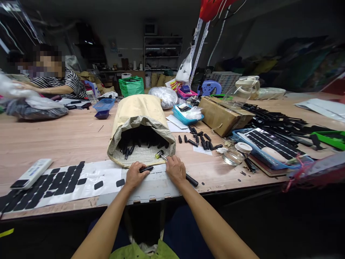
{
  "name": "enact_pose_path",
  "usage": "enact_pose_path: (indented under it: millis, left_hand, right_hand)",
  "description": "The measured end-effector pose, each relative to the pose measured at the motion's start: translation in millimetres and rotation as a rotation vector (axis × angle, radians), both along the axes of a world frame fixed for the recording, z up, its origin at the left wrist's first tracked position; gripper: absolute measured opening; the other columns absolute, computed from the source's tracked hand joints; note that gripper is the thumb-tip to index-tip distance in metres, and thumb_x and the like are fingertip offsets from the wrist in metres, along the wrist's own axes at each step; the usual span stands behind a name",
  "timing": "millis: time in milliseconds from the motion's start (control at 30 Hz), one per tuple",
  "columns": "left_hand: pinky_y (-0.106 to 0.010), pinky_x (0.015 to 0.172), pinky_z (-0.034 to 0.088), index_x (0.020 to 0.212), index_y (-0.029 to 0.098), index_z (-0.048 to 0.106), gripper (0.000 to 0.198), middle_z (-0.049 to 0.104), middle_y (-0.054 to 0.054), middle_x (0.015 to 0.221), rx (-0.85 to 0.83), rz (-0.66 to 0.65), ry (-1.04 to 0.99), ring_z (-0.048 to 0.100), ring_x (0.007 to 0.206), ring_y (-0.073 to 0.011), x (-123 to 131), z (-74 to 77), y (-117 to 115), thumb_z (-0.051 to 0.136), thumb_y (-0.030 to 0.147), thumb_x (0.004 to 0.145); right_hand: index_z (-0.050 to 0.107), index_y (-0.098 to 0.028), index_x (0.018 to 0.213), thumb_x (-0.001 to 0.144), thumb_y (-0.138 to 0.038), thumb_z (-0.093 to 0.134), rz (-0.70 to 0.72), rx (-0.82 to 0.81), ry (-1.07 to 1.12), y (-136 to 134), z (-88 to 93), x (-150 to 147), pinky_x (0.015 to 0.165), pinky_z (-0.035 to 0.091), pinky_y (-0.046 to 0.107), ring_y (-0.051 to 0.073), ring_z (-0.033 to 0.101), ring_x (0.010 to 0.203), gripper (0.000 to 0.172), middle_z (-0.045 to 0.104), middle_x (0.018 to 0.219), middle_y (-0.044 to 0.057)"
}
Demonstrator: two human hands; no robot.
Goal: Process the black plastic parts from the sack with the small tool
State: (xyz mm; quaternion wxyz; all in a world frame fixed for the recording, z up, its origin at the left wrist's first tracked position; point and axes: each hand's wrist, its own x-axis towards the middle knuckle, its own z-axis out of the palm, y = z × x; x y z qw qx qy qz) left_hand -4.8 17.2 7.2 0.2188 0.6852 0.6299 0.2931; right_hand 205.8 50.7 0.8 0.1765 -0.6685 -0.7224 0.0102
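My left hand (pixel 137 175) pinches a small black cylindrical piece (pixel 146 169) just above a translucent mat (pixel 153 187) at the table's front edge. To its right, my right hand (pixel 176 169) is closed around a small hammer with a black handle (pixel 192 180); the hammer's metal and yellow head (pixel 159 154) points toward the sack. Directly in front of both hands lies an open beige sack (pixel 140 108), its mouth facing me, with several black pieces inside. Left of the mat is a white sheet (pixel 107 172) with black rounded-square stickers.
Several black pieces (pixel 205 144) lie right of the sack, near a cardboard box (pixel 223 113), a glass jar (pixel 233 156) and a blue tray (pixel 269 147). A white device (pixel 32 173) rests at left. A person in stripes (pixel 72 84) sits at the far left.
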Motion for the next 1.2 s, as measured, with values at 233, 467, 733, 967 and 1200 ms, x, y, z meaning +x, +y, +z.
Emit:
enact_pose_path:
  millis: [233, 467, 733, 967, 1200]
  left_hand:
    - [-0.032, 0.081, 0.043, 0.091, 0.021, 0.072, 0.015, 0.064, -0.003, 0.090, 0.008, 0.005, -0.017, 0.056, 0.093, -0.0207, 2, -2.4, -2, 0.069, 0.028, 0.078]
    - [-0.032, 0.081, 0.043, 0.087, 0.021, 0.072, 0.012, 0.065, -0.003, 0.088, 0.021, 0.014, -0.025, 0.056, 0.093, -0.0205, 2, -2.6, -2, 0.069, 0.029, 0.078]
    - [-0.032, 0.082, 0.043, 0.085, 0.022, 0.072, 0.009, 0.065, -0.002, 0.087, 0.028, 0.021, -0.045, 0.056, 0.091, -0.0194, 1, -7.0, 0, 0.071, 0.027, 0.077]
    - [-0.031, 0.083, 0.043, 0.085, 0.022, 0.073, 0.009, 0.065, -0.001, 0.085, 0.010, 0.024, -0.055, 0.056, 0.090, -0.0188, 2, -5.2, 0, 0.073, 0.026, 0.076]
    - [-0.032, 0.080, 0.043, 0.085, 0.021, 0.072, 0.011, 0.064, -0.002, 0.087, 0.011, 0.032, -0.027, 0.056, 0.091, -0.0203, 2, -4.0, 0, 0.071, 0.026, 0.076]
  right_hand:
    - [0.066, -0.022, 0.110, 0.096, -0.028, 0.041, 0.076, 0.068, 0.366, -31, 11.6, 0, 0.074, 0.042, 0.024, 0.015, 0.059, 0.087, 0.029, 0.066, 0.100, 0.004]
    - [0.066, -0.021, 0.109, 0.097, -0.031, 0.037, 0.179, 0.044, 0.437, -64, 7.9, -17, 0.076, 0.045, 0.025, 0.016, 0.060, 0.085, 0.033, 0.065, 0.093, 0.005]
    - [0.066, -0.022, 0.108, 0.097, -0.030, 0.038, 0.171, 0.040, 0.415, -67, 11.5, -23, 0.075, 0.044, 0.023, 0.015, 0.060, 0.084, 0.031, 0.064, 0.092, 0.004]
    - [0.068, -0.023, 0.103, 0.095, -0.029, 0.041, 0.207, -0.023, 0.391, -72, 8.6, -32, 0.072, 0.043, 0.023, 0.014, 0.060, 0.080, 0.028, 0.065, 0.089, 0.002]
    - [0.067, -0.024, 0.108, 0.095, -0.028, 0.043, 0.070, 0.088, 0.263, -32, 16.4, -12, 0.075, 0.041, 0.024, 0.014, 0.058, 0.089, 0.028, 0.065, 0.098, 0.002]
